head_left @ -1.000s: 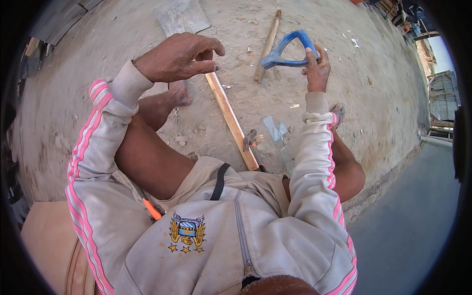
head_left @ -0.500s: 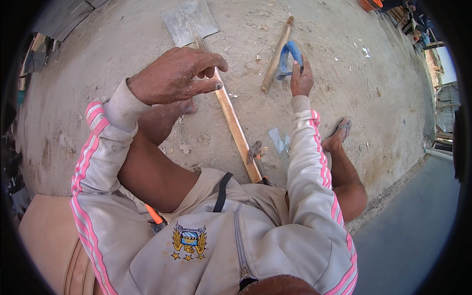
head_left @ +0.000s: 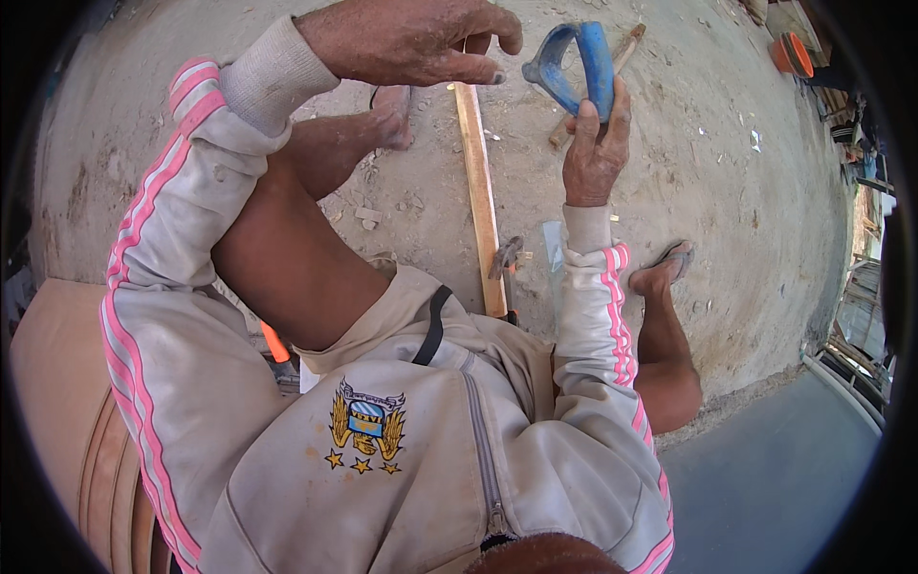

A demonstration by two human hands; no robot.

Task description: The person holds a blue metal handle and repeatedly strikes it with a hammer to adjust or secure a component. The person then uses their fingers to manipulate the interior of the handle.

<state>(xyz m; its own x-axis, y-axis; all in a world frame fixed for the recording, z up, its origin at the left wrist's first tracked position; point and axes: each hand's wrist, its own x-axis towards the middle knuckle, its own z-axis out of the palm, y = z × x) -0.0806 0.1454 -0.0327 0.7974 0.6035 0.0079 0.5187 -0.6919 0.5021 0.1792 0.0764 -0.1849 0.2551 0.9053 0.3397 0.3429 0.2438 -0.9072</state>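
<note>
My left hand [head_left: 421,43] hangs in the air above the upper end of a long pale wood strip [head_left: 476,172], its fingers loosely bent and apart, holding nothing visible. My right hand [head_left: 595,158] grips a blue, hollow D-shaped handle [head_left: 598,67] and holds it raised. Behind the handle, a round wooden stick [head_left: 559,134] lies on the ground. A dark metal tool [head_left: 507,256], perhaps a hammer, rests at the strip's lower end. Beside it lies a glass strip [head_left: 553,244], partly hidden by my right sleeve.
I sit on dusty concrete ground [head_left: 746,201]. An orange bucket [head_left: 792,55] and clutter stand at the upper right. Stacked tan boards [head_left: 67,402] are at lower left, near an orange tool handle [head_left: 274,342]. A grey slab [head_left: 784,450] lies at lower right.
My left hand has risen up and right in the picture. My right hand has turned the blue handle from side-on to upright, showing its opening. The spade blade is no longer visible.
</note>
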